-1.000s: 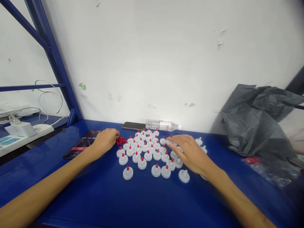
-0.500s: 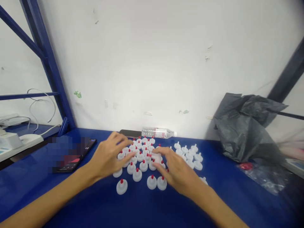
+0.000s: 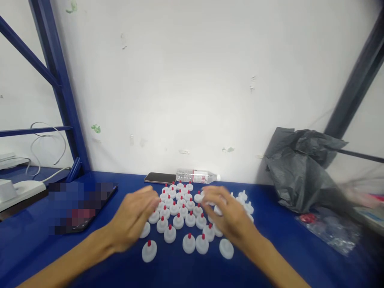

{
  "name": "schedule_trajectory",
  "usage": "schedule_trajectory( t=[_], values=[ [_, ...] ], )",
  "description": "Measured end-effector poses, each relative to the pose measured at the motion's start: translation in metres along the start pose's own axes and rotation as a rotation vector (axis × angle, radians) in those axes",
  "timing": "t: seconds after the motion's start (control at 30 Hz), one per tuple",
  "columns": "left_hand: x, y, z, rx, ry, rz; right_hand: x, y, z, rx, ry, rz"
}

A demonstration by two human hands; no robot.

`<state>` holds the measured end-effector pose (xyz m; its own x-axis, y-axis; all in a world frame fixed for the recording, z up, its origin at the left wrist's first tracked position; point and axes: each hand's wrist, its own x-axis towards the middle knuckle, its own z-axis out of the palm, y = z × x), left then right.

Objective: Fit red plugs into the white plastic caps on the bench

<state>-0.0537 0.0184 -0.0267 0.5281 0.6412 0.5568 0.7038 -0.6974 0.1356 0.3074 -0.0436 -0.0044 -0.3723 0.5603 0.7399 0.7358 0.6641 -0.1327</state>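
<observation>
White round caps with red tips [image 3: 178,221] stand in a loose cluster on the blue tabletop [image 3: 168,272]. To their right are similar white caps with bare nozzles [image 3: 248,208], partly hidden by my right hand. My left hand [image 3: 135,216] is at the cluster's left edge, its fingers drawn together and blurred; whether a small thing is in them is hidden. Over the cluster's right side, my right hand [image 3: 226,210] has bent fingers with thumb and forefinger apart, and no cap shows between them. One white cap [image 3: 226,249] lies tilted below it.
Behind the caps lie a clear plastic bottle [image 3: 198,176] on its side and a phone [image 3: 160,178]. A larger dark phone [image 3: 103,206] lies at left. On the right are a grey plastic bag [image 3: 300,168] and a clear bag with red pieces [image 3: 309,218].
My left fingers have drawn together and moved back left. My right hand has let go of a white cap and shifted right. The view has tilted slightly upward.
</observation>
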Motion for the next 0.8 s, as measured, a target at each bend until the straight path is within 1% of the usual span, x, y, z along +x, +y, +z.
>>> schedule_trajectory(
  t=[0.07, 0.1, 0.17, 0.23, 0.33, 0.4, 0.5, 0.6, 0.8],
  values=[
    [0.008, -0.012, -0.010, -0.007, 0.116, -0.154, 0.004, 0.015, -0.012, -0.029, 0.127, 0.138],
    [0.013, -0.016, -0.015, 0.026, 0.148, -0.218, 0.006, 0.021, -0.016, -0.027, 0.148, 0.194],
    [0.023, -0.023, -0.020, 0.094, 0.132, -0.326, 0.007, 0.028, -0.018, 0.003, 0.125, 0.255],
    [0.030, -0.027, -0.021, 0.125, 0.064, -0.396, 0.006, 0.031, -0.014, 0.050, 0.049, 0.266],
    [0.033, -0.033, -0.017, 0.143, -0.016, -0.421, 0.002, 0.033, -0.004, 0.083, -0.068, 0.251],
    [0.033, -0.038, -0.014, 0.179, -0.042, -0.423, 0.000, 0.035, 0.002, 0.047, -0.124, 0.237],
    [0.032, -0.044, -0.011, 0.234, -0.082, -0.436, -0.002, 0.039, 0.005, -0.035, -0.172, 0.230],
    [0.032, -0.048, -0.010, 0.244, -0.124, -0.438, -0.002, 0.042, 0.006, -0.065, -0.199, 0.228],
    [0.034, -0.046, -0.016, 0.293, -0.243, -0.478, -0.002, 0.046, 0.008, -0.069, -0.278, 0.232]
  ],
)
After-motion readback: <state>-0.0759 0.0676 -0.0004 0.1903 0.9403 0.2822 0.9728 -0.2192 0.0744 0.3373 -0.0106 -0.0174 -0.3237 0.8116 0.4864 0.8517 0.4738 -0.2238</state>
